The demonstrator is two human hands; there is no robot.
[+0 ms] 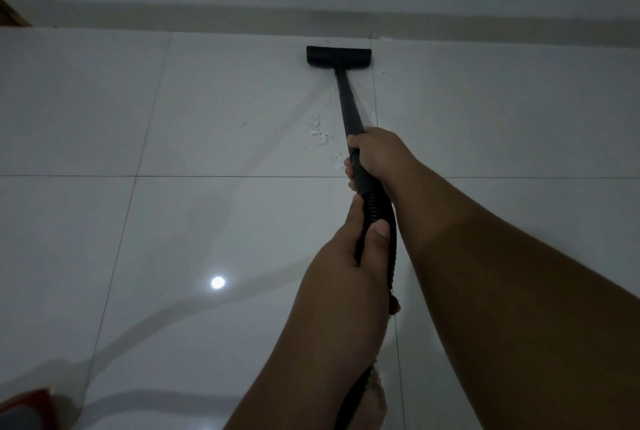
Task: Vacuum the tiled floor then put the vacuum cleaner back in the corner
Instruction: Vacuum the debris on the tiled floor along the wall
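Fingers (350, 166) of the right hand (379, 156): curled closed around the black wand (346, 107) of the vacuum cleaner, at its near end. Left hand (349, 253): closed around the ribbed black hose (377, 201) just behind the right hand, thumb laid along the top. Wand: slants forward and down to a flat black floor head (338, 56), which sits on the tiled floor (173, 221) close to the beige skirting (207, 19) at the foot of the wall. Hose: curves down under the left forearm toward the bottom edge of the view, beside a bare foot (374, 405). White scraps (320, 133): scattered on the tile just left of the wand; a few more near the head on its right side. Floor: pale glossy tiles with dark grout lines, a round light reflection (218, 282) at centre left. Red object (27, 407): bottom left corner, only partly in view.
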